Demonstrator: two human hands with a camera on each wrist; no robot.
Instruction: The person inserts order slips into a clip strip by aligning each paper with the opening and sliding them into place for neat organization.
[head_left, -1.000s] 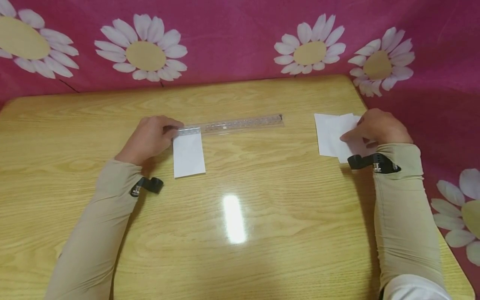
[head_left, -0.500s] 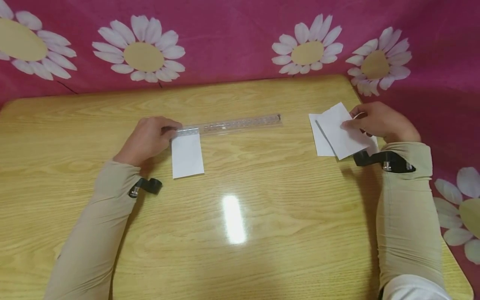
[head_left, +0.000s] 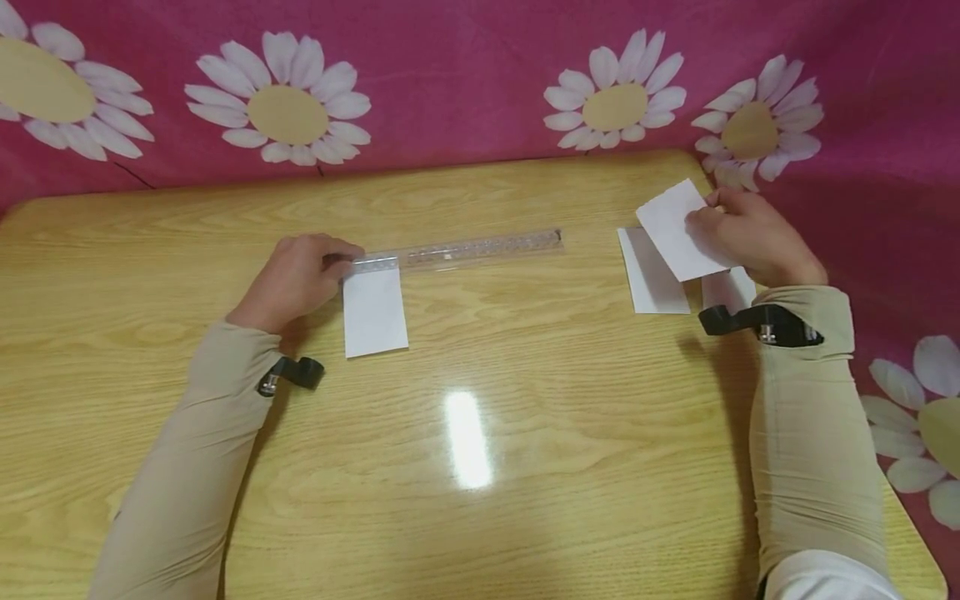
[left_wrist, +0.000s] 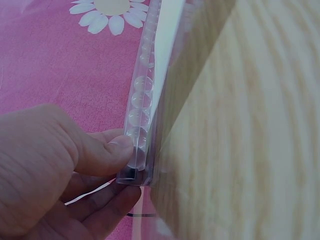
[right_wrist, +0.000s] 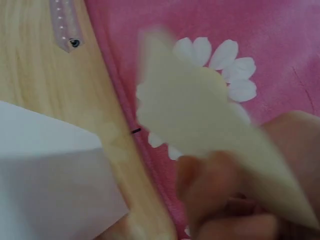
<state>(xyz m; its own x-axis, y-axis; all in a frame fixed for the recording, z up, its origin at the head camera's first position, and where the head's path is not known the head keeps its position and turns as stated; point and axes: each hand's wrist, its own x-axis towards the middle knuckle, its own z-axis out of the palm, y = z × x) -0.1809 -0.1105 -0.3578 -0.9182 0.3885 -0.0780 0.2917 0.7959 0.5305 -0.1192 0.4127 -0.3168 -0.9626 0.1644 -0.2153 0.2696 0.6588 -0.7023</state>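
Note:
My left hand (head_left: 292, 279) pinches the left end of a long clear plastic strip (head_left: 483, 248) lying on the table. In the left wrist view the strip (left_wrist: 141, 100) shows a row of round bumps, with the thumb on its end. The top edge of a white paper card (head_left: 375, 312) is at the strip's left part. At the right, my right hand (head_left: 761, 237) pinches another white paper card (head_left: 675, 229), tilted and lifted off the table; its card (right_wrist: 190, 105) is blurred in the right wrist view. A white card (head_left: 648, 279) lies below it.
Another white paper piece (head_left: 729, 290) lies partly hidden by the right wrist's black camera mount (head_left: 738, 319). The wooden table (head_left: 465, 358) ends at a pink flowered cloth (head_left: 457, 83) behind and on the right.
The right hand has taken hold of a card from the overlapping white papers and lifted it up and away. The left hand and strip have stayed in place.

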